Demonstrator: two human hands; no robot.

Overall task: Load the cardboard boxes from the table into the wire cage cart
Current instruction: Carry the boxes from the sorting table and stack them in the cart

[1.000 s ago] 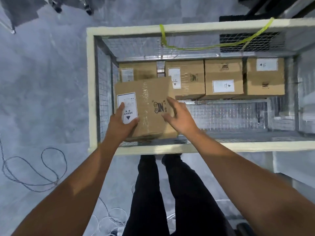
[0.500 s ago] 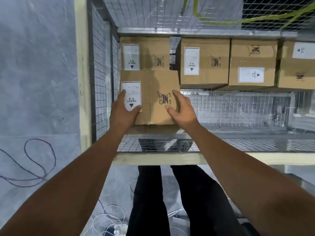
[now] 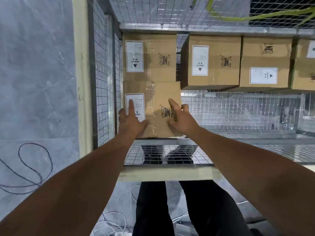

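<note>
We are setting the box (image 3: 163, 92) down in the near-left corner of the wire cage cart (image 3: 81, 82), butted against the back row's leftmost box (image 3: 151, 48). Our left grip (image 3: 132, 121) lies on its label, outer fingers hooked over the left edge; our right grip (image 3: 180, 119) clasps the right edge. Next, we judge, both release and lift out. The left mesh (image 3: 102, 74) crowds the fingers; open cage floor (image 3: 238, 113) lies rightward.

Cage floor (image 3: 238, 114) free right of front box (image 3: 162, 94); mesh wall (image 3: 104, 82) left.
</note>
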